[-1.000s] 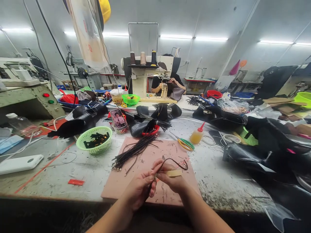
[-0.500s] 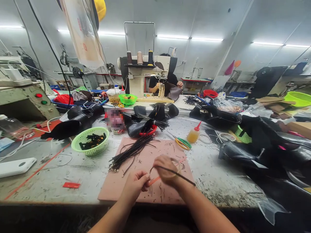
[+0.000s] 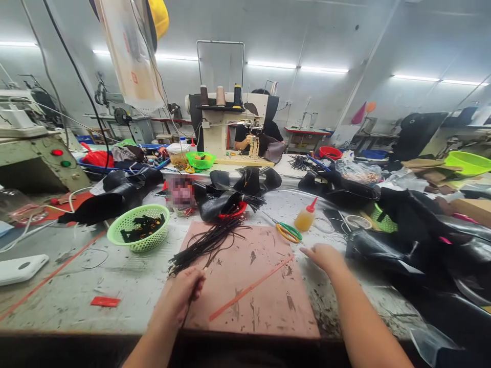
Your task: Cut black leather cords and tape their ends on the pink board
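Head view: dark cord (image 3: 186,314) is gripped by left hand (image 3: 186,284); right hand (image 3: 324,256), near scissors (image 3: 288,232), cannot be judged open or closed.

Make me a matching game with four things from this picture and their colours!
Things:
1. Bundle of cords
2. Scissors
3. Squeeze bottle
4. Mat under the cords

Colours:
A. pink, with dark marks
B. handles of green and yellow-orange
C. mostly black
D. red tip

Right pairs: 1-C, 2-B, 3-D, 4-A
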The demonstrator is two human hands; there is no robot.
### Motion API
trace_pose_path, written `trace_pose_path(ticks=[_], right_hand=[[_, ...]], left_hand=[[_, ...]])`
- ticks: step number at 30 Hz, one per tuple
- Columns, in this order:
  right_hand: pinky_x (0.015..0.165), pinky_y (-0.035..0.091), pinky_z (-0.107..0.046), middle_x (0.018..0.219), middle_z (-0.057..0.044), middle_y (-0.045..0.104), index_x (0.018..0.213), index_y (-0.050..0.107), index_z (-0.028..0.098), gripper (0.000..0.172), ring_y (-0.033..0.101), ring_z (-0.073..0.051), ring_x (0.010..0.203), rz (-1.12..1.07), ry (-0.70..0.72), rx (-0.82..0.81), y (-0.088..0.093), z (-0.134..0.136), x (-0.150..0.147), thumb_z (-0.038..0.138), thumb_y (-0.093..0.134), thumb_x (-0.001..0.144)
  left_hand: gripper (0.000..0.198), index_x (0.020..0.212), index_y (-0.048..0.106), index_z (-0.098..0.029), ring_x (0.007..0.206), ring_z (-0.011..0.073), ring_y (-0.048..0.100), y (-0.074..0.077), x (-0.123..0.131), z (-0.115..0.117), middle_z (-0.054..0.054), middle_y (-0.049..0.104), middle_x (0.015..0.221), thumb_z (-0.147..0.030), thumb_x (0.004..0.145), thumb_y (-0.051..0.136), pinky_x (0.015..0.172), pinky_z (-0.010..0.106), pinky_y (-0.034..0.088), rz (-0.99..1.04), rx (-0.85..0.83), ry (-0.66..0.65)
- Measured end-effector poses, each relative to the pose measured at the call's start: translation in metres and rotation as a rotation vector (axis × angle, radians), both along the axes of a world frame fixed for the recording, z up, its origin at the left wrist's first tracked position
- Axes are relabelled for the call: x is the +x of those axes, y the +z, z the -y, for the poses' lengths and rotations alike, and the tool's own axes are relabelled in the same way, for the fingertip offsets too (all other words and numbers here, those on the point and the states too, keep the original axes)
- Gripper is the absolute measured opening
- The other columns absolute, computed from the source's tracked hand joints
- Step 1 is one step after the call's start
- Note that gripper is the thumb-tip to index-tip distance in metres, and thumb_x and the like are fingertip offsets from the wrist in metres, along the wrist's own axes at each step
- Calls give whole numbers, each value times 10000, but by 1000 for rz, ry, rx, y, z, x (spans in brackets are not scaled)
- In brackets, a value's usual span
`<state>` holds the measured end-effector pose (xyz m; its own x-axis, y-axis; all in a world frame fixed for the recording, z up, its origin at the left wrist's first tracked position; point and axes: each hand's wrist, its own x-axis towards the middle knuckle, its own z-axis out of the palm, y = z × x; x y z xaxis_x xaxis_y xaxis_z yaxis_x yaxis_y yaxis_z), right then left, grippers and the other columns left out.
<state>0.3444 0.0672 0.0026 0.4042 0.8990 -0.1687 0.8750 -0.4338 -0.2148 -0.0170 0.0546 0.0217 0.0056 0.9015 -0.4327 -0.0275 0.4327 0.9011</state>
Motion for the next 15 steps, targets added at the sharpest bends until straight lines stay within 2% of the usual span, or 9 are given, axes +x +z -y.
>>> trace_pose_path(ticks=[3,5,7,11,15], right_hand=[[678,416,-440,953,-260,607,876,640,62,523,566,-373,894,52,-74,12,-2,-4,6,474,321,831],[778,399,-398,1080,-228,572,1041,580,69,441,528,-321,1012,59,-46,56,-4,-18,2,342,280,869],[830,379,-316,1148,-179,555,1146,520,91,375,509,-253,1066,33,23,78,-7,-37,-8,218,333,847],[762,409,-264,1102,-137,604,1216,477,129,468,572,-229,975,-45,116,56,-12,-68,-24,144,476,748],[744,420,-310,1102,-162,594,1304,363,114,577,573,-271,962,-77,120,84,-9,-67,-33,181,488,745]], left_hand=[[184,475,509,-168,325,62,335,-2,-27,-8,-63,440,374,-327,504,599,370,182,206,-197,62,-21],[166,478,540,-178,336,88,371,-7,-43,-12,-58,458,377,-329,515,597,393,203,248,-403,120,-36],[149,462,552,-189,356,110,396,-11,-53,-15,-58,452,363,-319,524,592,419,219,267,-540,162,-34],[134,442,551,-191,379,117,402,-15,-59,-15,-53,459,366,-301,511,582,436,224,262,-513,167,-17],[169,493,559,-172,352,88,366,-12,-55,-10,-57,466,395,-341,499,564,417,213,255,-385,121,11]])
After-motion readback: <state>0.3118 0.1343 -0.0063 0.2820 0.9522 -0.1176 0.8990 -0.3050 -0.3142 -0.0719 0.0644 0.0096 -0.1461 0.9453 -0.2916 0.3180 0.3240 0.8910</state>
